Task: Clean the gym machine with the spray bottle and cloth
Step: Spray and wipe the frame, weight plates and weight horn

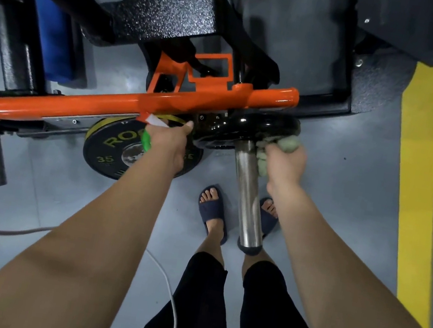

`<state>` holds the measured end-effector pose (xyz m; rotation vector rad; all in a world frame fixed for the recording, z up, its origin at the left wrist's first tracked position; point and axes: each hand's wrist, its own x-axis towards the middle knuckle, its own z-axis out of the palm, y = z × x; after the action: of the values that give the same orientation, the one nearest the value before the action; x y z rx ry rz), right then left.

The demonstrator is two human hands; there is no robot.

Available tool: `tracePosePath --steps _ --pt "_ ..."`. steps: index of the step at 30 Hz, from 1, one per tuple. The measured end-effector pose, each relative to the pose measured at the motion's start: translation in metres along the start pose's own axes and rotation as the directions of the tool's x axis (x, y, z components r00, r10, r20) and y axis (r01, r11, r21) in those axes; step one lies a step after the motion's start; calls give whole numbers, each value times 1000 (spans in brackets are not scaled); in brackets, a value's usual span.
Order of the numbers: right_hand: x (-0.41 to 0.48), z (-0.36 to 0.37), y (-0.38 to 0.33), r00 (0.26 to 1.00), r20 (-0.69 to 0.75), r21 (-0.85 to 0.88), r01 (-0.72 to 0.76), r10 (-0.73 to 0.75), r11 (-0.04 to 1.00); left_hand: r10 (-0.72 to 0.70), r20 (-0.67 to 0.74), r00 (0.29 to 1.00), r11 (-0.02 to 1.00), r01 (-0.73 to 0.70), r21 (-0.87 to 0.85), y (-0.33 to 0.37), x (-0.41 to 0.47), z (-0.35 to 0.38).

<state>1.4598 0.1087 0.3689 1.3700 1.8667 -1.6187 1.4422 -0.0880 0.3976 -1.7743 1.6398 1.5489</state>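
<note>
Left hand (168,145) grips the bottle (147,137), light and rigid; right hand (285,166) presses the cloth (288,144) on the plate (247,129), one o'clock of the post (247,195); soft, probably damp, best held wadded.

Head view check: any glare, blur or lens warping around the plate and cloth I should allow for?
Head view: dim; glare spots on the glossy black plate and orange bar; cloth in the right hand motion-blurred; spray bottle mostly hidden behind the left hand; wide-angle lens stretches the forearms.
</note>
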Motion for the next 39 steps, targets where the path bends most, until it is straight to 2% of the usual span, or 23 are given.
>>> tracePosePath --steps 3,5,7,8,9,10,11,13,15,18,20,23,25,26,29,31,33,35,37,39 --pt "-28 1 3 955 128 -214 290 -267 933 83 43 996 995 -85 43 0 -34 -4" --pt "-48 9 5 858 316 -265 489 -404 831 97 96 991 993 -103 57 -6 -54 -6" --pt "-63 19 7 769 464 -283 600 -440 749 41 183 982 999 -47 27 -7 -66 -2" --pt "-66 23 8 785 450 -278 576 -425 769 15 214 977 1000 -15 -1 -5 -69 1" --pt "-63 25 9 847 364 -247 488 -386 837 -2 228 974 1000 5 -12 -2 -70 5" --pt "-57 24 9 925 220 -160 347 -309 924 -3 232 973 1000 4 -2 1 -72 9" --pt "-46 20 11 971 60 -36 232 -229 972 2 231 973 1000 -2 0 3 -71 14" --pt "-22 7 9 983 -145 89 126 -112 988 -14 217 976 999 21 -30 8 -74 27" --pt "0 -2 0 985 -160 18 67 -63 998 -45 168 985 996 57 -66 6 -70 37" --pt "20 -3 -10 971 -239 9 -8 10 1000 -75 227 971 994 91 -62 2 -64 42" --pt "10 5 -7 978 -208 -39 15 -23 999 -90 250 964 992 109 -60 2 -57 36" --pt "-26 8 7 975 30 -173 221 -219 960 -115 268 956 990 133 -48 3 -49 27" --pt "-40 -1 8 954 134 -180 290 -269 940 -127 300 946 988 146 -41 2 -49 22" --pt "-33 -7 6 960 87 -163 279 -267 947 -128 314 941 988 147 -38 3 -51 21" --pt "-2 -26 -5 953 -236 -127 166 -192 978 -136 339 931 988 154 -26 -2 -45 18" --pt "11 -30 -14 950 -299 -34 85 -91 996 -157 354 922 983 180 -33 -3 -41 14" --pt "10 -24 -15 970 -242 62 18 -2 998 -165 377 912 982 187 -24 -4 -36 8" --pt "3 -19 -10 990 -137 79 4 7 997 -171 408 897 981 194 -15 -6 -31 4" --pt "-9 -12 -4 997 -40 43 60 -59 997 -177 401 899 975 216 -55 -10 -20 -1" --pt "-18 1 0 986 -2 -74 168 -168 983 -175 253 952 981 192 -43 -18 -4 -10"
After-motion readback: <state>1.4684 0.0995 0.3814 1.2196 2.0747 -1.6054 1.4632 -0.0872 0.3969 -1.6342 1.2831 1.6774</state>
